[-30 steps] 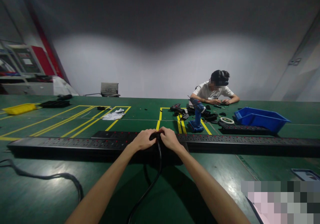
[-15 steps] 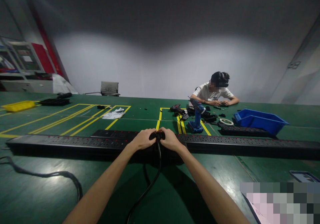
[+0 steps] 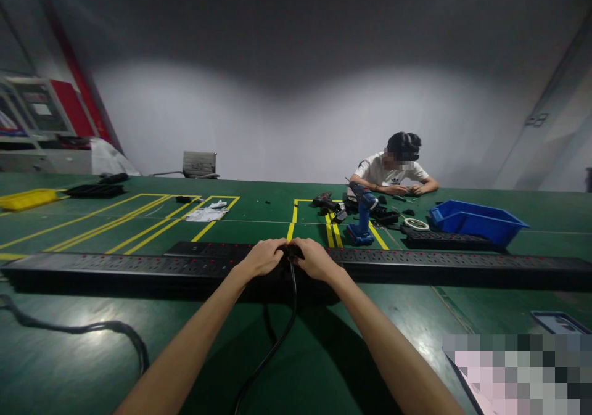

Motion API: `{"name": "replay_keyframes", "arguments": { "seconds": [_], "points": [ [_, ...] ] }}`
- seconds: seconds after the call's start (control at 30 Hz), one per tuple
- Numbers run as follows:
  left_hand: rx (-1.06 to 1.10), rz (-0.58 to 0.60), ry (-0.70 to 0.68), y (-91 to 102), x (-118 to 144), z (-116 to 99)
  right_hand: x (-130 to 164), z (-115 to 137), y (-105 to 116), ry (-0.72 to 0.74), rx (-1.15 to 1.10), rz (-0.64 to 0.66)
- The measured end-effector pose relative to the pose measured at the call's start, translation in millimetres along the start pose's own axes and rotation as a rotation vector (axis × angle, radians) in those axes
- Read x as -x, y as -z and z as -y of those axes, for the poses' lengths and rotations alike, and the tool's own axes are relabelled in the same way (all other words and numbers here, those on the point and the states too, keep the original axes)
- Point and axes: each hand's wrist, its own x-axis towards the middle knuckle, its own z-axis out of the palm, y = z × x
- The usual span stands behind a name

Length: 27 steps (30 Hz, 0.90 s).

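A: What lay nearest on the tabletop (image 3: 379, 307)?

B: Smooth, glossy green matting. A round black cable (image 3: 272, 350) curved up from the bottom edge between the two bare forearms to the hands.

A: And the grip?

B: The left hand (image 3: 263, 258) and right hand (image 3: 316, 259) were curled together, fingertips nearly touching, around a small black plug (image 3: 291, 253) at the cable's end. The plug sat between the two hands, on top of the strip (image 3: 139, 266), a long, flat, matte black bar with rows of sockets and small red dots.

A: Were the hands clamped on the plug?

B: Both seemed closed on it, but the fingers covered most of it, so its shape was hard to make out.

A: What else was cut off?

B: The strip ran out of view at both sides. A second cable (image 3: 92, 328) looped away at the left.

A: Farther back?

B: Yellow lines (image 3: 152, 230), a blue drill (image 3: 361, 214) standing upright, a blue plastic bin (image 3: 476, 221), and a seated person (image 3: 393, 171) at the far edge.
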Motion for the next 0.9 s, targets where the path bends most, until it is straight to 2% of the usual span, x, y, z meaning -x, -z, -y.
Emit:
{"name": "replay_keyframes", "arguments": {
  "seconds": [0.23, 0.47, 0.77, 0.9],
  "points": [
    [0.071, -0.009, 0.025, -0.2, -1, 2, -1, 11, 6, 0.112, 0.174, 0.032],
    [0.118, -0.010, 0.051, 4.9, 1, -1, 1, 19, 8, 0.128, 0.244, 0.090],
    [0.123, -0.033, 0.045, 5.3, 1, -5, 0, 11, 1, 0.049, 0.106, 0.035],
    [0.113, -0.033, 0.040, 3.3, 1, -3, -1, 8, 0, 0.073, 0.027, -0.016]
  ]
}}
